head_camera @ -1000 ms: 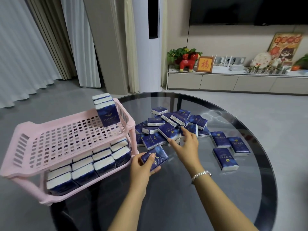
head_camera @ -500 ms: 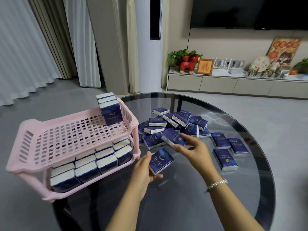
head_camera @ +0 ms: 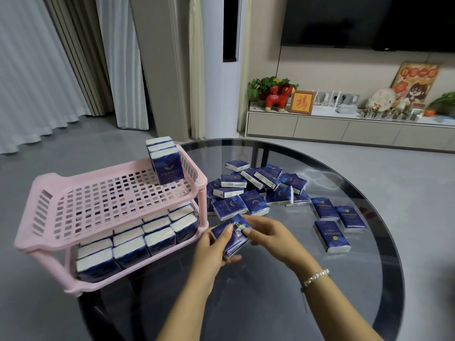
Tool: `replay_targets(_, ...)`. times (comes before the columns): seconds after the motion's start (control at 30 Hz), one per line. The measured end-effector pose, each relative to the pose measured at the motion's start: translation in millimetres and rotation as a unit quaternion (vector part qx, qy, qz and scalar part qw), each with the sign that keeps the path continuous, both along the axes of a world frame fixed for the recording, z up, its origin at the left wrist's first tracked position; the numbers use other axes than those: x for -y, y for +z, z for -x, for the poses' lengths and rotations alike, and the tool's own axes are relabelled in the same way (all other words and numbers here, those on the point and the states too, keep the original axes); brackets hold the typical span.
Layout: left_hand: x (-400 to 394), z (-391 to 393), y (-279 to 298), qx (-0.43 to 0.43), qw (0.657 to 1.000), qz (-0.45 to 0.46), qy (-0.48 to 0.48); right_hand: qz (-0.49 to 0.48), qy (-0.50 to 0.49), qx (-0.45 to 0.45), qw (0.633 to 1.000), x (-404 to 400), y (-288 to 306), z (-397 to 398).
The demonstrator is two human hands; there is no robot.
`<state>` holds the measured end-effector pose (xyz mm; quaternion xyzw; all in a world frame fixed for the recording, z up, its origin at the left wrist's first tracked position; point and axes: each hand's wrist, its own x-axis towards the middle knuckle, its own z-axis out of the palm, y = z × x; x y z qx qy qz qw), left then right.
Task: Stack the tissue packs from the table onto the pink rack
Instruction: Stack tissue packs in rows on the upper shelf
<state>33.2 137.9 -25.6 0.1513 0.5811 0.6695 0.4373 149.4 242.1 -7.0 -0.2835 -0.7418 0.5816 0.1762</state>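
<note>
Above the glass tabletop (head_camera: pixel 270 303), just right of the pink rack (head_camera: pixel 110 200), the left hand (head_camera: pixel 211 247) and right hand (head_camera: pixel 268 236) pinch small stacked tissue packs (head_camera: pixel 232 236) printed "TWINKLE", fingers closed around their edges, near the loose pile (head_camera: pixel 256 188).

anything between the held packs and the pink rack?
Head view: nothing. Bare glass table separates the packs in both hands from the rack.

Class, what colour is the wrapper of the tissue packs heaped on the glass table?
Dark blue tissue packs, with pale lettering, seen best in the head view.
</note>
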Motion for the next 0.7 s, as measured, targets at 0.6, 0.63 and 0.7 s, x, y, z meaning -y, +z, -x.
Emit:
replay_targets(0.6, -12, 11, -20, 0.01, 0.998, 0.016, 0.057, -0.02, -0.346, 0.058, 0.936, -61, -47, 40)
replay_targets(0.63, -12, 10, -20, 0.001, 0.998, 0.02, 0.058, -0.008, -0.351, 0.041, 0.935, -60, -49, 38)
replay_targets(0.7, -10, 8, -18, -0.021, 0.998, 0.019, 0.061, 0.037, -0.362, -0.006, 0.931, -57, -51, 31)
